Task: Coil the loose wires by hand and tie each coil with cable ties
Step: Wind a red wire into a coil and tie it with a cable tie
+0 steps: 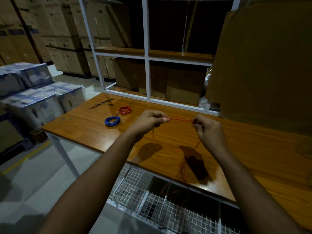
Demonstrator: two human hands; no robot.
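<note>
A loose red wire (179,119) is stretched between both hands above the wooden table (87,129). My left hand (149,121) pinches one end of it. My right hand (208,130) pinches it further along, and the rest hangs down onto the table and over the front edge. A tied red coil (125,110) and a blue coil (112,121) lie on the table to the left. Several black cable ties (103,104) lie behind the coils near the far left corner.
A white-framed shelf (146,48) with cardboard boxes stands behind the table. A large cardboard sheet (263,65) leans at the right. A wire-mesh rack (152,200) sits below the table's front edge. Wrapped boxes (33,92) are stacked on the floor to the left.
</note>
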